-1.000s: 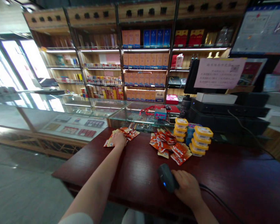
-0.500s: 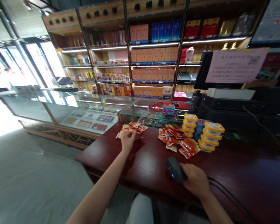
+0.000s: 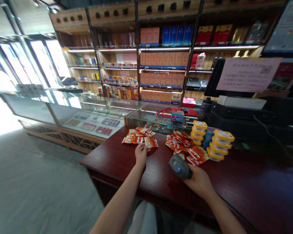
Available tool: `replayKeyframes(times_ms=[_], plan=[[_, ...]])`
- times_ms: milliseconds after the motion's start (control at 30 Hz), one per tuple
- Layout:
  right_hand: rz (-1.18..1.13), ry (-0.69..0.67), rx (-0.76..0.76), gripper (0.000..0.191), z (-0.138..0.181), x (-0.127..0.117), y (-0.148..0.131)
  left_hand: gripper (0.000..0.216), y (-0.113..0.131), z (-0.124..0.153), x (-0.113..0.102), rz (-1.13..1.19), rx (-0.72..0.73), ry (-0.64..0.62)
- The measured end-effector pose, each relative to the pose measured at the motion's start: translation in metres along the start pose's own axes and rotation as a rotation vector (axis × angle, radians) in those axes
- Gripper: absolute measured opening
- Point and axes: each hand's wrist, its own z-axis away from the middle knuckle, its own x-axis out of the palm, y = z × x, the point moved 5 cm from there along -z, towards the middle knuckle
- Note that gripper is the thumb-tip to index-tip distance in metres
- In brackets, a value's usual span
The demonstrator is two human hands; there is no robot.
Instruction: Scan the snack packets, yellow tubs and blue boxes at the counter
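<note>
My left hand (image 3: 141, 154) pinches the lower left corner of an orange snack packet (image 3: 151, 142) at the front of the left pile of packets (image 3: 136, 136). In my right hand (image 3: 199, 180) is a dark grey barcode scanner (image 3: 179, 166), a blue light glowing on its top and its head pointing up and left. The fingers wrap its handle and are partly hidden. Just behind the scanner lies a second heap of orange packets (image 3: 179, 143).
Stacked yellow-lidded tubs (image 3: 219, 146) stand right of the packets on the dark red wooden desk (image 3: 156, 170). Behind are a glass display counter (image 3: 112, 105), a black bottle (image 3: 205, 109) and a monitor bearing a pink paper sign (image 3: 247, 74). The scanner's cable (image 3: 236, 211) trails at lower right.
My left hand has moved right and nearer, with an orange packet at its fingertips. My right hand has raised the scanner and shifted it left toward the packets.
</note>
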Motion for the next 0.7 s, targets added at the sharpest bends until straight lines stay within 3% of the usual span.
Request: replayKeyframes(times_ms=[400, 700], plan=[[-0.517, 0.0, -0.169, 0.039, -0.027, 0.004, -0.036, 0.043, 0.004, 0.0, -0.005, 0.114, -0.046, -0.01], [-0.526, -0.012, -0.17, 0.034, -0.03, -0.004, -0.051, 0.039, -0.002, -0.002, -0.006, 0.08, -0.034, -0.013]])
